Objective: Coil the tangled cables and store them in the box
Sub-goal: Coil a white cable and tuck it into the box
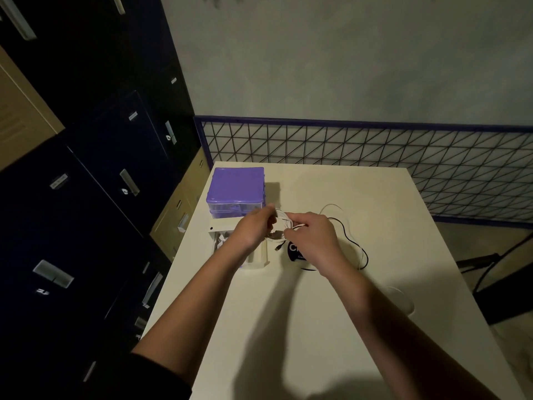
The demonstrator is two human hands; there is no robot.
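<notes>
Two bare forearms reach forward from the near edge of a white table (317, 327), meeting above its middle. Left hand (253, 229): fingers curled, pinching one side of a white cable (284, 219) gathered into small loops. Right hand (313, 236): fingers and thumb curled round the other side of the same loops, held just above the tabletop. Black cable (353, 241): lies loose on the table to the right of the hands, with a thin white strand beside it. Dark round sticker (295, 251): partly hidden under the right hand. Purple-lidded box (235, 187): stands at the far left corner of the table. White open tray (259, 256): just in front of the box, beneath the left wrist, with small items inside too blurred to identify. Dark lockers (86, 168) stand at left; a wire grid panel (375, 166) runs behind the table.
</notes>
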